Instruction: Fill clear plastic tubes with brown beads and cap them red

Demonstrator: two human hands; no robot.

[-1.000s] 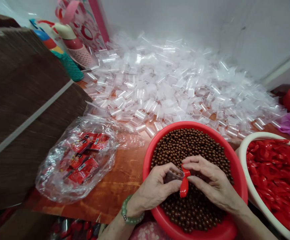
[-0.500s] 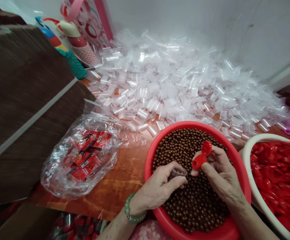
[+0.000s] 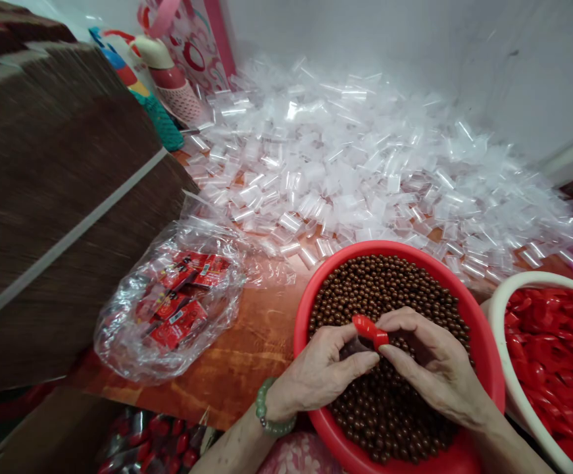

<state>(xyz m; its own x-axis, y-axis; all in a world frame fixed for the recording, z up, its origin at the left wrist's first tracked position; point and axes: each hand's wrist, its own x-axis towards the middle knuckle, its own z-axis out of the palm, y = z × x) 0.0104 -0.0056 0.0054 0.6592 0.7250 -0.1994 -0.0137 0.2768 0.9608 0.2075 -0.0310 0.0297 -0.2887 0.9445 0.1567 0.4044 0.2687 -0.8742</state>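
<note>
Over a red basin [image 3: 398,247] full of small brown balls [image 3: 379,283], my two hands meet. My left hand [image 3: 318,372], with a green bead bracelet at the wrist, is closed around a small clear plastic tube [image 3: 356,347], mostly hidden by the fingers. A red flip-top cap [image 3: 371,331] is pinched between thumb and fingers of my right hand [image 3: 429,362]. The cap sits against the tube's mouth with its lid hinged out to the left; whether it is fully seated I cannot tell.
Clear tubes [image 3: 325,158] lie heaped behind the basin. A cream tub [image 3: 498,329] of red caps [image 3: 552,355] stands right. Left are a clear bag [image 3: 118,322] of red packets [image 3: 182,322], a strapped brown stack [image 3: 59,171] and bottles [image 3: 160,69]. Capped tubes [image 3: 152,441] lie below.
My right hand has moved left and brought the red cap onto the tube in my left hand. The cap has turned in the fingers. The whole view has shifted slightly.
</note>
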